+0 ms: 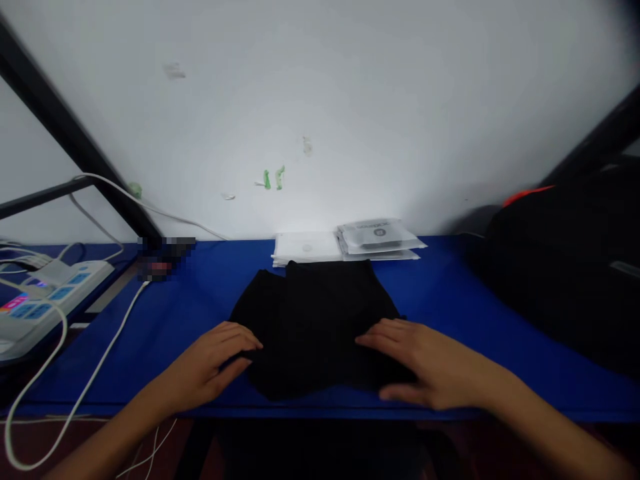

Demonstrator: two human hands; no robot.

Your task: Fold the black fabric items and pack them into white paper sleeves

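Note:
A black piece of cloth [325, 327], perhaps a folded garment, lies on the blue tabletop [440, 280] in front of me. My left hand [215, 363] rests at its left edge, fingers stretched out over the fabric and thumb apart. On the right side of the cloth lies my right hand [425, 363], fingers extended onto it and thumb spread toward the front edge. Neither hand grips the fabric. Just behind the cloth, flat white packets [306, 248] and clear plastic packages [377, 235] with a printed logo sit against the wall.
At the left stands a white power strip [63, 293] with several cables. A white cord [107, 350] loops over the table's left front edge. A large black bag [560, 267] with an orange trim fills the right side. Dark frame posts [75, 127] flank the table.

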